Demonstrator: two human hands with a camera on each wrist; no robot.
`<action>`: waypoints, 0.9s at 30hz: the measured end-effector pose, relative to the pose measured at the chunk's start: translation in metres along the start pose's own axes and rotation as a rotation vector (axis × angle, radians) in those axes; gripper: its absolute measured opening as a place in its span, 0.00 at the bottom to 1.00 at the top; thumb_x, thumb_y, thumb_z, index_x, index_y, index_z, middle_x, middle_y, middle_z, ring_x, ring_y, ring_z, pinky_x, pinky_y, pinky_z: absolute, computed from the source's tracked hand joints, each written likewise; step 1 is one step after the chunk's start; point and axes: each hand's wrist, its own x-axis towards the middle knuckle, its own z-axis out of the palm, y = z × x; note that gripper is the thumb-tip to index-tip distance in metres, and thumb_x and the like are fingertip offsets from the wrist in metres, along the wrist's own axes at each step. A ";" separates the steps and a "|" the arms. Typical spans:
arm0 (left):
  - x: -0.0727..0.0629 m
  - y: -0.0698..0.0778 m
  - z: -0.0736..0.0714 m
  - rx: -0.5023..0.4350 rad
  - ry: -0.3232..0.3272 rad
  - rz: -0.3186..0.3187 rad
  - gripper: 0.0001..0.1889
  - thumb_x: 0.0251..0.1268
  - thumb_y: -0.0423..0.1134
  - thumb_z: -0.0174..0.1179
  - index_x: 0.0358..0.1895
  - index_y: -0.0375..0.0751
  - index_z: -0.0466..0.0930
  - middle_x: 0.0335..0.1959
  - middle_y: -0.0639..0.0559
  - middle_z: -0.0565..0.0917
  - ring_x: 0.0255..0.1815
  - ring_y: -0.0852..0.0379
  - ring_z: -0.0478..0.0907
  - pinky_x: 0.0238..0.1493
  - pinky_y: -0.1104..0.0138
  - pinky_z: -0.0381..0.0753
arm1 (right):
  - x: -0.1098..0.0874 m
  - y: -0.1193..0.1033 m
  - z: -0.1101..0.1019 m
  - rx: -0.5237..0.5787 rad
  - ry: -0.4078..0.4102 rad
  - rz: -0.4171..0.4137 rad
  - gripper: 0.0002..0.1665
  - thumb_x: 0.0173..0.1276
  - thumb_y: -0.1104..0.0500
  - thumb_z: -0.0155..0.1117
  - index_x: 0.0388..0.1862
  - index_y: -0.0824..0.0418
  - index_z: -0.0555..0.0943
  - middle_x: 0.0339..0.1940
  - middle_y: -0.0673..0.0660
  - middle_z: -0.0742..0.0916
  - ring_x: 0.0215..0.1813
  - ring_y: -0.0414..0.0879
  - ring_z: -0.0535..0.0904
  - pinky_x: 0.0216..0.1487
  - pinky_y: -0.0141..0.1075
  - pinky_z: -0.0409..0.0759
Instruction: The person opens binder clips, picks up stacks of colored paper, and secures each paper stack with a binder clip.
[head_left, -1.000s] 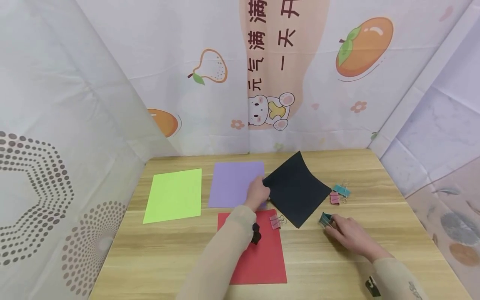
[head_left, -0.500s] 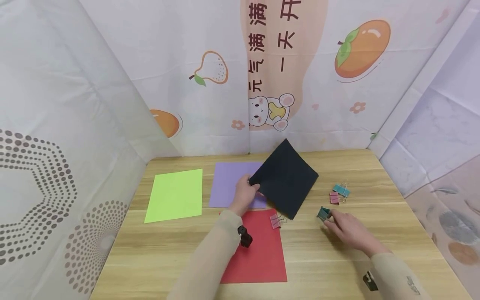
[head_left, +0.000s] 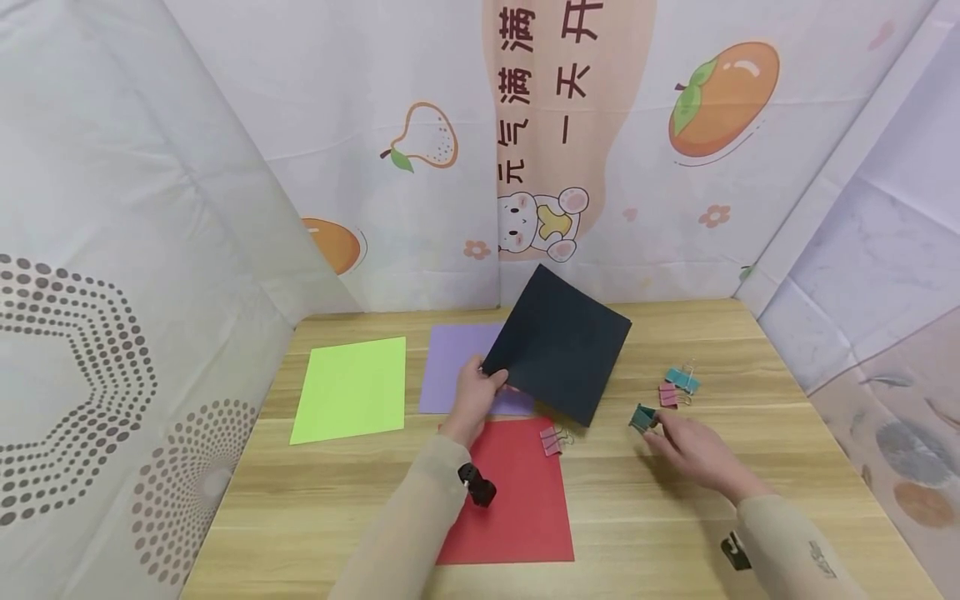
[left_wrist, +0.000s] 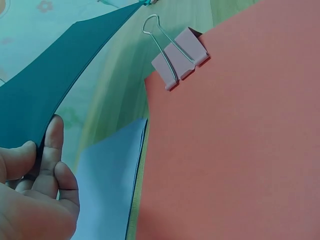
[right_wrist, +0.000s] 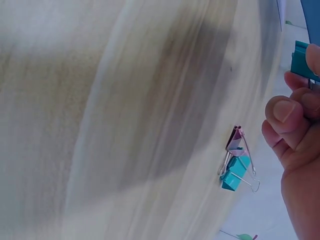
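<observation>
Beyond the red sheet (head_left: pixel 521 500) I see the black sheet (head_left: pixel 562 346), tilted, the left hand (head_left: pixel 474 396) pinching one corner, I judge to free the other edges. Right of the red sheet, the right hand (head_left: pixel 693 450) pinches a teal clip (head_left: pixel 642 418). On the red sheet's far right corner, a pink clip (head_left: pixel 551 441) likely binds layers.

You held: black sheet (head_left: pixel 562 346), one, by its corner, left hand (head_left: pixel 470 398); teal clip (head_left: pixel 642 417), one, apparently by its handles, right hand (head_left: pixel 696 450). Table (head_left: pixel 285 492) bore: red sheet (head_left: pixel 525 504), purple sheet (head_left: pixel 447 367), lime sheet (head_left: pixel 349 390).
</observation>
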 end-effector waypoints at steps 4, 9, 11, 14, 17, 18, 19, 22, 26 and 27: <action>-0.003 -0.001 -0.002 -0.008 0.000 0.005 0.06 0.72 0.29 0.60 0.40 0.37 0.71 0.26 0.48 0.81 0.34 0.41 0.77 0.43 0.55 0.77 | 0.002 -0.002 -0.003 -0.001 0.002 -0.003 0.11 0.77 0.55 0.62 0.38 0.59 0.74 0.24 0.46 0.75 0.26 0.39 0.68 0.28 0.35 0.68; -0.009 -0.002 -0.005 -0.035 -0.006 -0.011 0.08 0.72 0.30 0.61 0.39 0.38 0.70 0.26 0.49 0.81 0.36 0.41 0.78 0.46 0.56 0.77 | 0.004 -0.005 -0.007 -0.002 0.009 -0.003 0.11 0.77 0.55 0.62 0.38 0.60 0.74 0.23 0.46 0.76 0.26 0.38 0.68 0.28 0.35 0.69; -0.010 -0.003 -0.006 -0.041 -0.017 -0.024 0.08 0.72 0.30 0.61 0.38 0.38 0.69 0.27 0.47 0.80 0.37 0.41 0.78 0.47 0.55 0.77 | 0.004 -0.006 -0.008 0.000 0.011 -0.004 0.11 0.78 0.54 0.61 0.39 0.60 0.74 0.24 0.47 0.77 0.26 0.39 0.68 0.28 0.36 0.69; -0.023 0.008 -0.007 -0.050 -0.041 -0.040 0.08 0.72 0.29 0.61 0.39 0.36 0.69 0.28 0.43 0.80 0.37 0.42 0.79 0.52 0.51 0.77 | 0.005 -0.008 -0.010 0.008 0.010 -0.001 0.12 0.78 0.54 0.60 0.40 0.61 0.74 0.25 0.48 0.78 0.26 0.39 0.69 0.28 0.36 0.70; -0.034 0.019 -0.008 -0.058 -0.059 -0.049 0.07 0.72 0.27 0.60 0.40 0.32 0.69 0.30 0.40 0.81 0.38 0.40 0.79 0.56 0.46 0.76 | 0.006 -0.010 -0.011 0.012 0.004 0.003 0.12 0.79 0.53 0.60 0.39 0.60 0.73 0.24 0.48 0.77 0.26 0.40 0.69 0.29 0.37 0.69; -0.039 0.023 -0.008 -0.056 -0.058 -0.049 0.07 0.72 0.27 0.60 0.41 0.32 0.69 0.31 0.39 0.81 0.40 0.37 0.80 0.58 0.46 0.76 | 0.006 -0.010 -0.012 0.010 0.003 0.002 0.12 0.79 0.53 0.59 0.38 0.60 0.73 0.24 0.48 0.77 0.26 0.40 0.69 0.29 0.37 0.69; -0.040 0.022 -0.008 -0.053 -0.057 -0.050 0.07 0.72 0.27 0.60 0.41 0.31 0.69 0.32 0.38 0.81 0.43 0.33 0.79 0.58 0.46 0.77 | 0.007 -0.011 -0.012 0.010 0.001 0.003 0.12 0.79 0.54 0.59 0.38 0.60 0.72 0.24 0.48 0.76 0.26 0.40 0.69 0.29 0.37 0.69; -0.043 0.021 -0.008 -0.058 -0.052 -0.049 0.08 0.72 0.27 0.60 0.43 0.29 0.69 0.35 0.35 0.83 0.48 0.25 0.77 0.58 0.46 0.77 | 0.007 -0.012 -0.014 0.007 -0.006 0.004 0.12 0.79 0.53 0.59 0.39 0.59 0.72 0.25 0.48 0.76 0.27 0.41 0.69 0.30 0.38 0.70; -0.048 0.021 -0.008 -0.080 -0.046 -0.049 0.08 0.71 0.26 0.60 0.42 0.28 0.69 0.34 0.32 0.82 0.49 0.23 0.75 0.56 0.46 0.78 | 0.009 -0.014 -0.017 0.009 -0.028 0.021 0.13 0.79 0.52 0.59 0.40 0.60 0.72 0.28 0.49 0.77 0.29 0.42 0.70 0.31 0.40 0.71; -0.049 0.020 -0.008 -0.084 -0.046 -0.049 0.08 0.71 0.26 0.60 0.41 0.29 0.69 0.34 0.32 0.82 0.48 0.24 0.75 0.55 0.45 0.78 | 0.010 -0.015 -0.018 0.010 -0.033 0.026 0.13 0.79 0.52 0.59 0.40 0.60 0.72 0.28 0.49 0.77 0.30 0.43 0.71 0.31 0.40 0.71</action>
